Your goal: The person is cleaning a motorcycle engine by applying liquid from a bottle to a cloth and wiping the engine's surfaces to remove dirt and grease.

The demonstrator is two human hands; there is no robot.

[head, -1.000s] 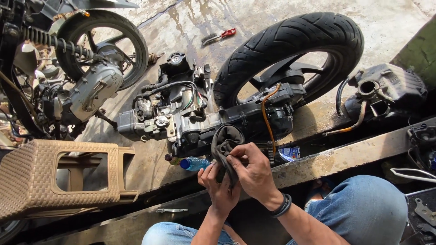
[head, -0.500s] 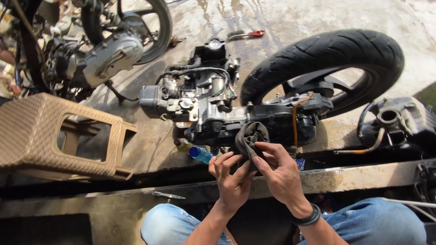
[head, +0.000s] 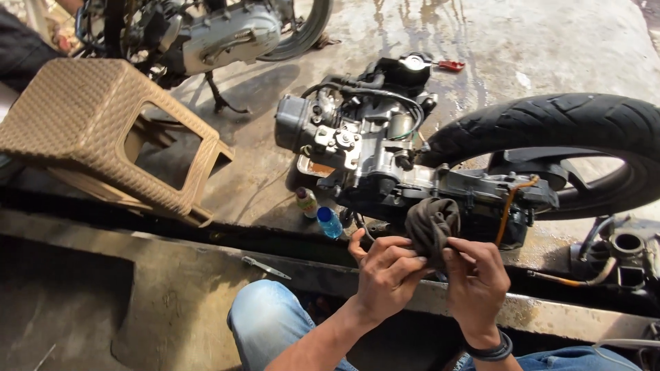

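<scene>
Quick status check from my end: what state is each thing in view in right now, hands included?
Left hand: closed on the rubber part.
Right hand: closed on the rubber part too.
Dark rubber part: held up between both hands, folded.
Engine with rear wheel: off the bike, lying on the floor.
Plastic stool: tipped over.
Blue-capped bottle: capped, standing by the engine.

stool (head: 103,130) left of engine (head: 371,148)

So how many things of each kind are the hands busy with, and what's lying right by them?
Bare hands: 2, left hand and right hand
Dark rubber belt held by both: 1
Small bottles, one blue-capped, one green-banded: 2
Black tyred wheel: 1
Grey scooter engine: 1
Brown woven plastic stool: 1
Total: 8
</scene>
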